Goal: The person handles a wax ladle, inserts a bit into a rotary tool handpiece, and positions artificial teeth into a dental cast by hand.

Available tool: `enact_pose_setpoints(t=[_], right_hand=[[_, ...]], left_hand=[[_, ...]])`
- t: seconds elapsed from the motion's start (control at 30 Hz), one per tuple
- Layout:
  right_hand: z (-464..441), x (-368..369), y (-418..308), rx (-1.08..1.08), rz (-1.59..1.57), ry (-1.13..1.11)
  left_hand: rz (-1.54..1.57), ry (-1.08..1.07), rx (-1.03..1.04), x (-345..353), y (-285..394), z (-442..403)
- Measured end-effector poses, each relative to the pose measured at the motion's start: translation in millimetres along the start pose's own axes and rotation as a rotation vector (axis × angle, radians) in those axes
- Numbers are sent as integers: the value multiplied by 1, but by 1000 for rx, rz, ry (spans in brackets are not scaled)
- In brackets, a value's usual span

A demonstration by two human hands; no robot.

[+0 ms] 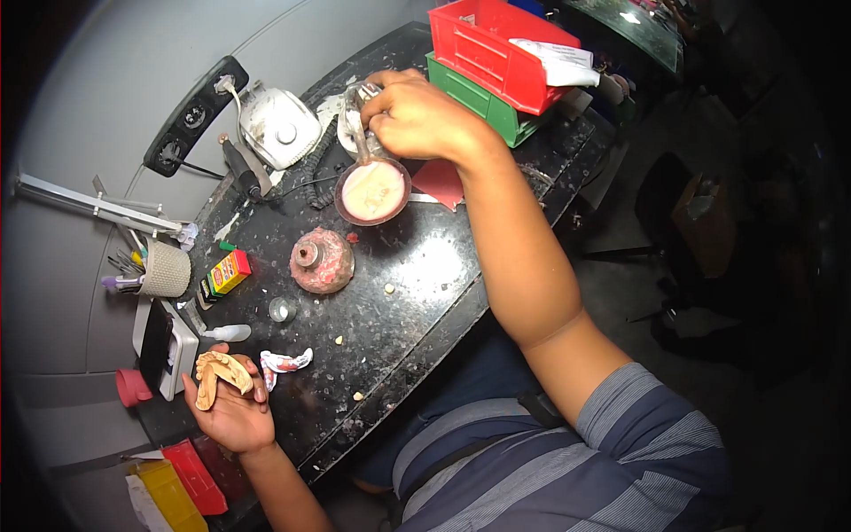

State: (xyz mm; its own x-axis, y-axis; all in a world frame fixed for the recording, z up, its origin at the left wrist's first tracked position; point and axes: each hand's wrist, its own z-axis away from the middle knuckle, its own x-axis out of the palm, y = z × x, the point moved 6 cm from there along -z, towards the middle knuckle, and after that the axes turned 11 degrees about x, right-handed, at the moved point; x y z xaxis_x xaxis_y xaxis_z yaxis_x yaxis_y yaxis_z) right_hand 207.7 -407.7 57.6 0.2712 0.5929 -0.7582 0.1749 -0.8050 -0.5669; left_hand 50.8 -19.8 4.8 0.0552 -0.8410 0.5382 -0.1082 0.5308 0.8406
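My left hand [232, 417] holds a tan dental cast [220, 376], horseshoe-shaped, resting in the fingers and palm. Close to its fingertips, a white and red dental piece [285, 361] lies on the bench. My right hand [417, 115] is at the back of the bench, fingers curled down at cluttered metal parts [353, 111]; what they grip is partly hidden. Just below that hand is a small round pan [372, 191] of pale pink material, its handle running up toward the fingers. A wax-smeared round burner [323, 260] stands nearer to me.
Red [496, 53] and green [483, 102] bins stand at the back right. Along the left are a white control box [279, 129], a handpiece [244, 168], a yellow-red box [226, 277], a tool cup [166, 269] and a small glass [282, 309]. A pink sheet [441, 183] lies near the pan.
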Motion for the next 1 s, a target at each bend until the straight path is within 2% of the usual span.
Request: enact_pose_setpoints(t=[0.13,0.23,0.37,0.47,0.57,0.67,0.73,0.8,0.87,0.93,1.0], right_hand=[[-7,-11,6,-2,65,67],[-5,-16,-3,-87,-27,206],[-3,-5,-6,-133,26,176],[-4,-3,-5,-64,92,111],[-2,-11,-7,36,130,142],[0,-3,-20,-135,46,48],[2,1,-19,-83,73,-1],[1,-5,-13,0,148,47],[0,-11,-13,-3,186,81],[-2,-17,-12,52,64,109],[-5,-17,-8,30,75,102]], left_hand=[[12,-29,20,-2,-2,-2],[-8,6,-1,5,-1,2],[-3,72,-12,10,4,6],[17,31,-5,10,6,9],[56,24,-17,10,7,10],[103,17,-54,11,7,13],[143,10,-61,9,6,14],[182,50,-66,7,5,15],[211,88,-82,7,4,16],[222,115,-103,2,4,18],[205,54,-79,-4,2,18]])
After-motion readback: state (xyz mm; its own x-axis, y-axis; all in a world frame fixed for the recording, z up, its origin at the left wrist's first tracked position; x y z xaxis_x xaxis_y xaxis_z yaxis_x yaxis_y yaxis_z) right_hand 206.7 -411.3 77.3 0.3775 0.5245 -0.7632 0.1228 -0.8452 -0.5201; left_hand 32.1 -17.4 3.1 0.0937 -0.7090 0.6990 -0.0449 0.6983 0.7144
